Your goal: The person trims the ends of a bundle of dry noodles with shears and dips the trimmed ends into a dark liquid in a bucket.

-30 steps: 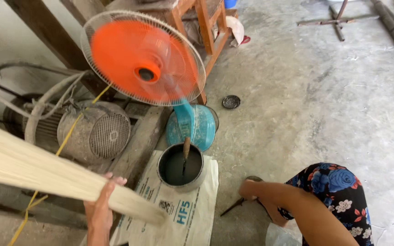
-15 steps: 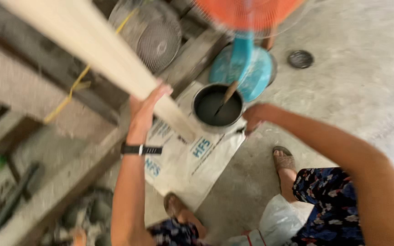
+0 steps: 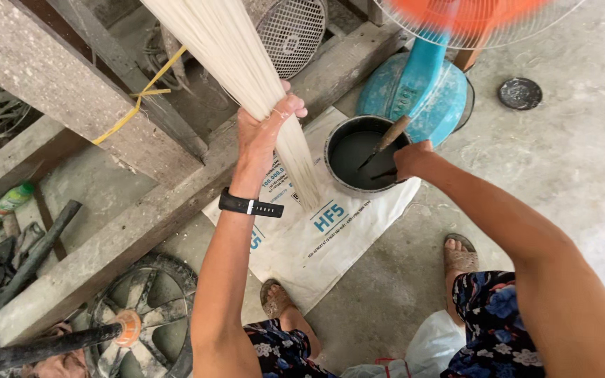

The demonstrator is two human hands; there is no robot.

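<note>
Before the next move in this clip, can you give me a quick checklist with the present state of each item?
1. Left hand grips the pale fibre bundle: ok.
2. Bundle's lower end hangs over the white sack, outside the black pot: ok.
3. Right hand at the pot's rim by the wooden stick; whether the fingers close on a handle: cannot tell.
4. Pot holds dark liquid, upright on the sack: ok.
5. Spinning fan clear of both hands: ok.
6. Sandalled feet off the sack: cannot tell.

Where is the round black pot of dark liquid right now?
In the head view, the round black pot sits right of centre on the white woven sack, against the blue fan base.
</note>
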